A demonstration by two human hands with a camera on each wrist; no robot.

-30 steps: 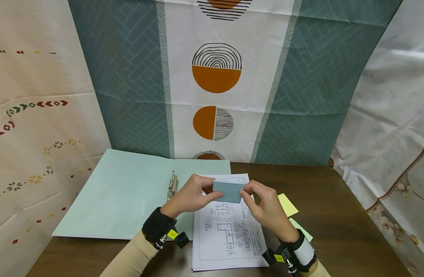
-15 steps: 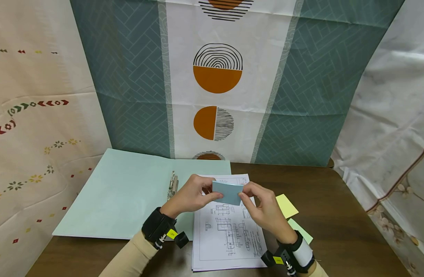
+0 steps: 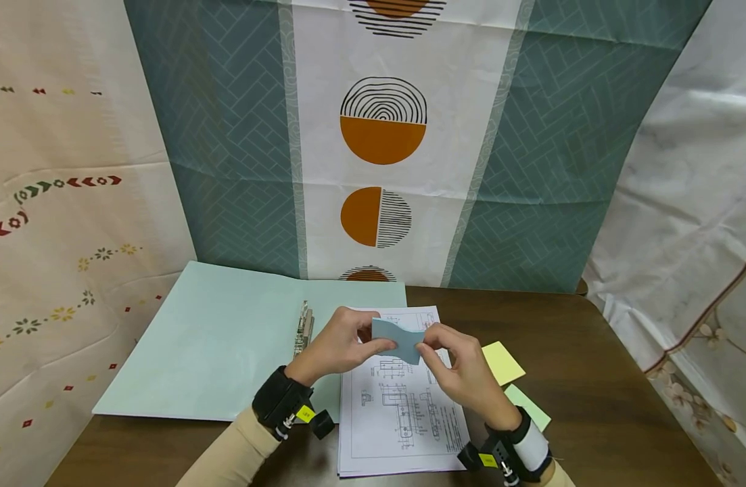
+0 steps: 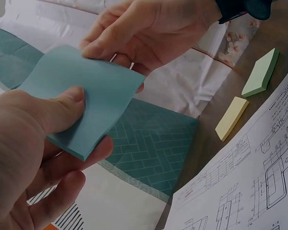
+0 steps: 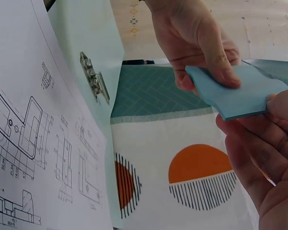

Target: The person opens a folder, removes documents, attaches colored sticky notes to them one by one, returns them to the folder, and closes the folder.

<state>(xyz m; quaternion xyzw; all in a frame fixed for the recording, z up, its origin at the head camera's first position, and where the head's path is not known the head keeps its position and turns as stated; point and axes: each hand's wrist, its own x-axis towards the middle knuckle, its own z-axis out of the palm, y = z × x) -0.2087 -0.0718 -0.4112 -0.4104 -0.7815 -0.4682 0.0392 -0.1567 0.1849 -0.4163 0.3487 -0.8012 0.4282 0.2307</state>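
A blue sticky note pad (image 3: 398, 339) is held up between both hands above the printed drawings (image 3: 403, 433). My left hand (image 3: 342, 341) grips its left side, thumb on the near face and fingers behind, as the left wrist view shows. At the opposite edge my right hand (image 3: 460, 362) pinches the pad between thumb and fingers. The pad (image 4: 93, 91) bends in a shallow wave rather than lying flat. In the right wrist view the pad's layered edge (image 5: 245, 115) shows near the right fingertips.
An open pale green folder (image 3: 208, 345) with a metal clip (image 3: 303, 328) lies left, partly under the drawings. Right of the sheets, a yellow sticky note pad (image 3: 503, 363) and a light green one (image 3: 529, 404) rest on the wooden table (image 3: 610, 379). Patterned cloths hang behind.
The blue pad has gone from nearly flat to curved, its right side dipping. My right hand has shifted slightly left and down; the left hand has hardly moved.
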